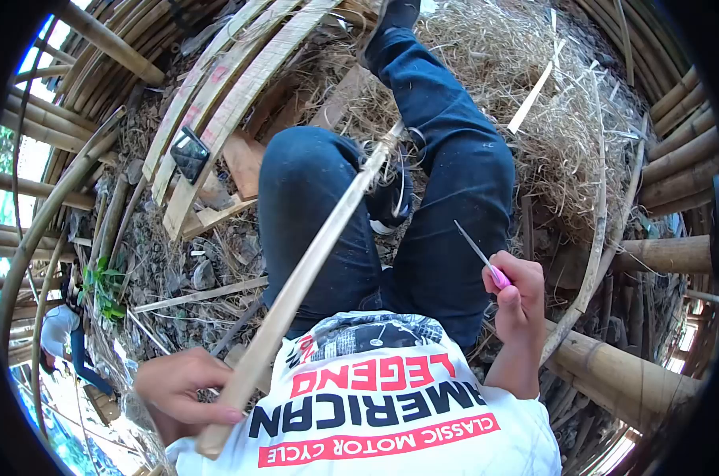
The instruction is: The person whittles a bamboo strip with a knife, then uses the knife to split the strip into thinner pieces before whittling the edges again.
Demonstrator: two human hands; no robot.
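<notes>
A long pale strip of bamboo or wood (296,289) runs slantwise from my lap up between my knees. My left hand (186,389) is closed around its near end, the thumb beside it and the other fingers partly hidden. Thin curled shavings (383,151) cling near the strip's far end. In my right hand (519,293) is a small knife (477,247) with a pink handle, gripped in closed fingers. Its narrow blade points up and left, over my right thigh and apart from the strip.
A dark phone (190,155) lies on several long pale slats (232,103) at upper left. Shavings (494,63) are heaped beyond my legs. Thick bamboo poles (621,369) stand at right, and another person (62,333) is at far left.
</notes>
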